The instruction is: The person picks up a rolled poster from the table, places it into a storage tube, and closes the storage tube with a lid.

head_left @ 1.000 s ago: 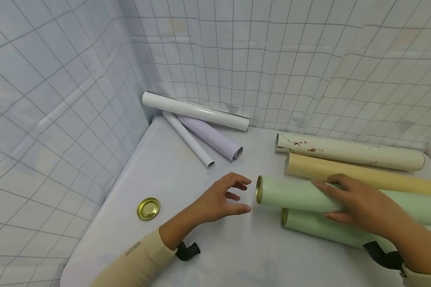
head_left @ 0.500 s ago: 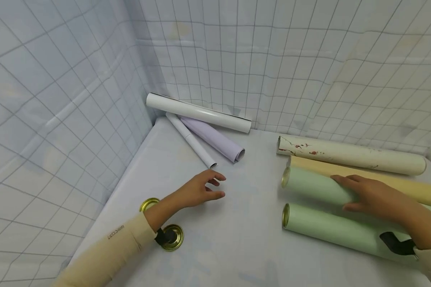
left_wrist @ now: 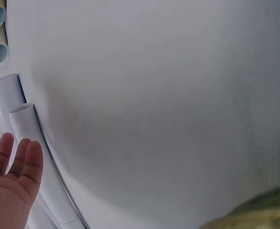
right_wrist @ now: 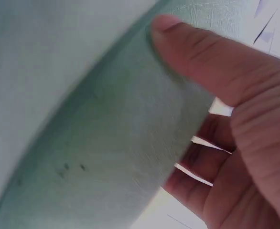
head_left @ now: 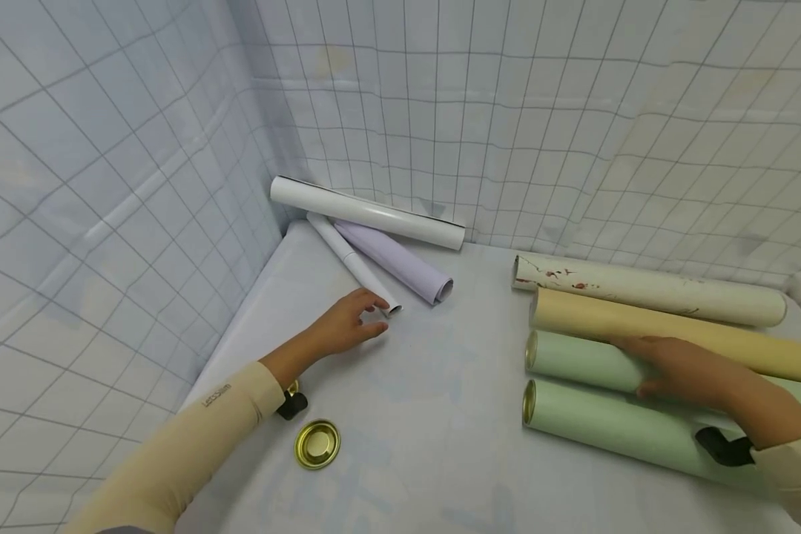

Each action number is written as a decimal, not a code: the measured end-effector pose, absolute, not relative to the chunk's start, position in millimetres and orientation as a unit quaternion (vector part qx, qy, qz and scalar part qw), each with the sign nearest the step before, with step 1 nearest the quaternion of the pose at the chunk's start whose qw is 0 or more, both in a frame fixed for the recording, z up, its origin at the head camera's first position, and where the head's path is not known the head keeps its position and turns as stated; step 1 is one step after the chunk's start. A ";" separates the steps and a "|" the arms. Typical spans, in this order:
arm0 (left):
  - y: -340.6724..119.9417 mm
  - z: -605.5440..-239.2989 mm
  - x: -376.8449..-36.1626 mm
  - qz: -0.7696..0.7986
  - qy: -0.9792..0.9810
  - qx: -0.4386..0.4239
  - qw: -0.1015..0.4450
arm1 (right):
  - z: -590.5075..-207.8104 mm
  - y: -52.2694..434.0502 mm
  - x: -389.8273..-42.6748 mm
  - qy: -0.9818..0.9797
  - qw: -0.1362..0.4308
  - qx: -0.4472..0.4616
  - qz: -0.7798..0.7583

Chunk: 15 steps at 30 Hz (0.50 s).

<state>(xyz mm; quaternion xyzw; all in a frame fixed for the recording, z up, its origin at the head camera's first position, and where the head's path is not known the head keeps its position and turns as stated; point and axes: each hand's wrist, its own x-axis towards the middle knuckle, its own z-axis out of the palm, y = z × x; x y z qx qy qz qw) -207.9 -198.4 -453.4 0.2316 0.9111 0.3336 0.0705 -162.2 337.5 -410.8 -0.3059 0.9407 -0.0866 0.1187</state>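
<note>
My right hand (head_left: 684,374) grips a pale green tube (head_left: 581,361) from above. In the right wrist view its thumb (right_wrist: 192,52) lies along the green surface and the fingers reach round the far side. This tube lies against a yellow roll (head_left: 614,315), and a second green tube (head_left: 607,426) is in front of it. Both green tubes show gold-coloured rims at their left ends. My left hand (head_left: 343,322) holds nothing, its fingers loosely bent right by the near end of a thin white roll (head_left: 360,271).
A lilac roll (head_left: 400,259) and a glossy white roll (head_left: 367,211) lie at the back left. A flower-patterned roll (head_left: 647,289) lies behind the yellow one. One gold lid (head_left: 317,444) is on the table; another gold piece (head_left: 294,387) is mostly hidden by the left sleeve.
My right hand has brought its green tube right and down, from overlapping the front green tube to beside the yellow roll. My left hand has moved left, away from the tubes, to the thin white roll.
</note>
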 end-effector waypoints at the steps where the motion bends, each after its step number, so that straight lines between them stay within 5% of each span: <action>1: -198.3 -453.3 -209.1 0.329 0.911 0.239 0.064 | -409.1 338.3 -162.0 0.941 0.120 -0.302 -0.090; 15: -214.3 -450.3 -247.0 0.231 0.932 0.278 0.007 | -381.7 365.0 -191.7 0.962 0.069 -0.194 -0.178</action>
